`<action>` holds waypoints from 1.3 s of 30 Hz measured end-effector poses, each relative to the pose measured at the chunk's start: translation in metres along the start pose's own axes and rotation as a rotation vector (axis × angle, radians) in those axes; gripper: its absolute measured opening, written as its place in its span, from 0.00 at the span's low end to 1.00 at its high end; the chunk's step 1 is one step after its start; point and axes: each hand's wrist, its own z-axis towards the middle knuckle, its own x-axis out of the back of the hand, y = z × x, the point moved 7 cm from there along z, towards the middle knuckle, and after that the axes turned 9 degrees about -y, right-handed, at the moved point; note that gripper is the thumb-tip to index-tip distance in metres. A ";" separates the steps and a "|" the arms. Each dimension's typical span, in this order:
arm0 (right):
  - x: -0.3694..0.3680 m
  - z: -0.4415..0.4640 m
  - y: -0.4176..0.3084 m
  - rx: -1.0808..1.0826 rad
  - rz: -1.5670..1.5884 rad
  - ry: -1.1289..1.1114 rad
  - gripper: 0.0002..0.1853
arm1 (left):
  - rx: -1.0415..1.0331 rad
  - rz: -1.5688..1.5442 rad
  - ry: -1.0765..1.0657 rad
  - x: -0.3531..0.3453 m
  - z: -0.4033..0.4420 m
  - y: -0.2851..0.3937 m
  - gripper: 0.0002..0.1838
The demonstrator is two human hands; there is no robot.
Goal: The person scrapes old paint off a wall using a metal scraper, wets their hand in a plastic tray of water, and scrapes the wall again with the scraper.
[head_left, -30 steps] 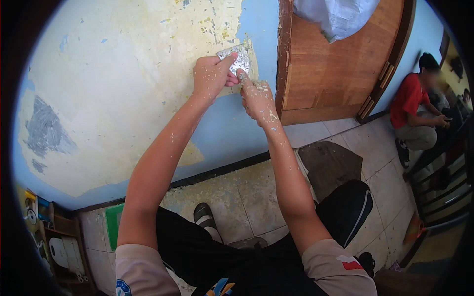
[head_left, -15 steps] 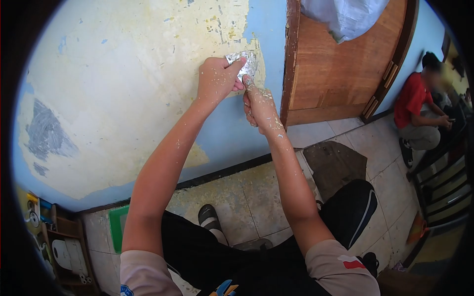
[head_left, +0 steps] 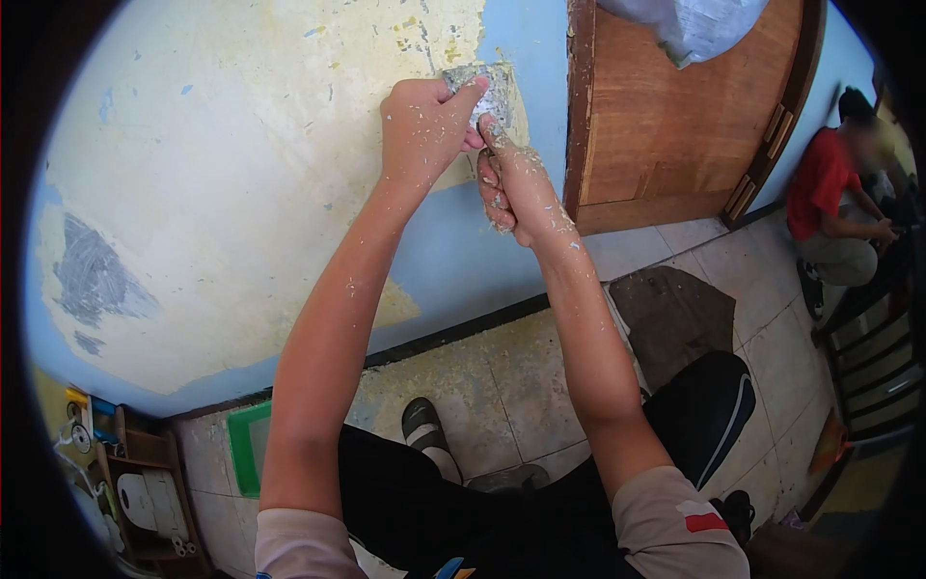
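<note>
Both my hands work at the wall on one scraper, its flat metal blade speckled with paint. My left hand is closed on the blade's left side, with the thumb across its face. My right hand is curled below the blade, thumb pressed on its base; the handle is hidden in the fist. Paint flakes cling to both hands and forearms. The blade lies against the wall, near the right edge of a pale yellow patch bordered by blue paint. Whether its edge touches the paint is hard to make out.
A wooden door stands to the right, with a white plastic bag above. A dark cloth lies on the tiles. A person in a red shirt crouches far right. A green tray and wooden shelf sit lower left.
My hands and the scraper have moved slightly up the wall together, both keeping their hold. The whole view has also shifted a little.
</note>
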 end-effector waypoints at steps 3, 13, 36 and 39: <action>0.003 -0.003 -0.004 0.001 -0.047 0.027 0.32 | 0.005 -0.058 0.006 -0.003 0.000 -0.003 0.25; 0.015 -0.007 -0.010 0.006 -0.227 0.096 0.31 | 0.070 -0.238 0.042 -0.008 -0.008 -0.024 0.25; 0.000 -0.001 -0.006 0.034 -0.183 0.099 0.32 | 0.077 -0.171 0.039 0.006 -0.007 -0.022 0.26; -0.001 0.004 -0.013 0.045 -0.190 0.086 0.32 | 0.061 -0.159 0.057 0.010 -0.003 -0.015 0.26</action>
